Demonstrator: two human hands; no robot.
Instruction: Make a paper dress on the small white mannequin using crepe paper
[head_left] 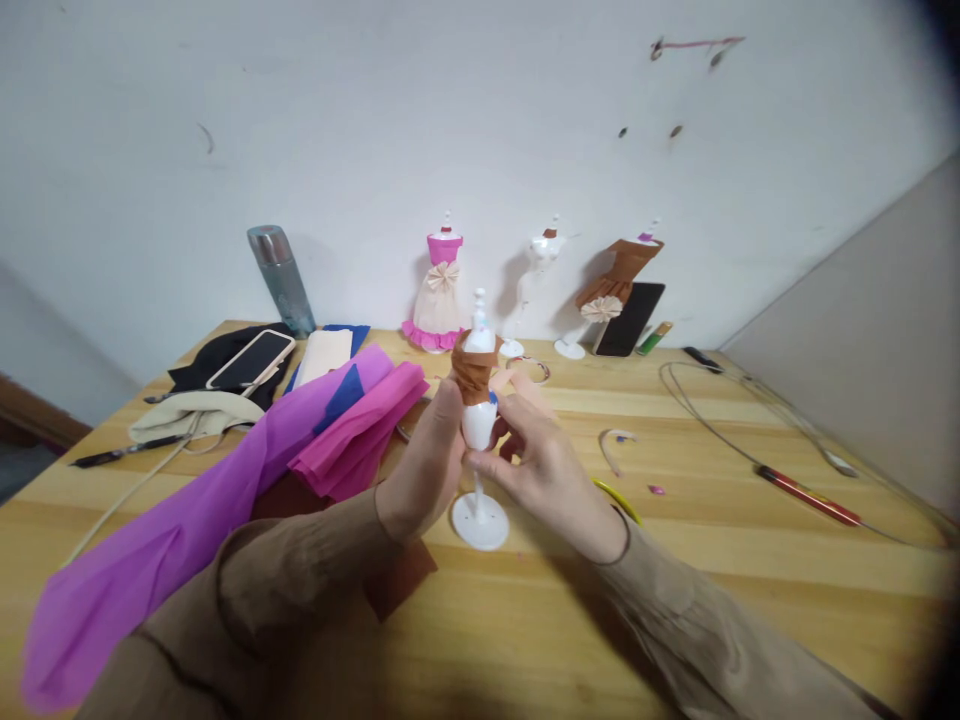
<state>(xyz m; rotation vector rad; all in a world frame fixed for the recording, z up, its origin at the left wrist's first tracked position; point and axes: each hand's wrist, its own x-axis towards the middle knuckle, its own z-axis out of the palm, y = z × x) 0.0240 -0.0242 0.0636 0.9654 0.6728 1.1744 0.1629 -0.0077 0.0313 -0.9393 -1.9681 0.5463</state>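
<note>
A small white mannequin (479,428) stands upright on a round base in front of me, with brown crepe paper (474,372) wrapped around its chest. My left hand (429,452) is closed around its left side, with the fingers mostly hidden behind the body. From the other side, my right hand (553,468) grips the hip area, thumb and forefinger curled against it. A bit of blue shows at the mannequin's waist beside the right fingers. Pale peach paper (541,390) lies just behind that hand.
Rolls of purple paper (172,560) and pink paper (360,430) lie left. Along the wall stand a bottle (281,280), a pink-dressed mannequin (441,290), a bare mannequin (541,255) and a brown-dressed mannequin (630,262). A red-handled tool (808,495) with a cable lies right.
</note>
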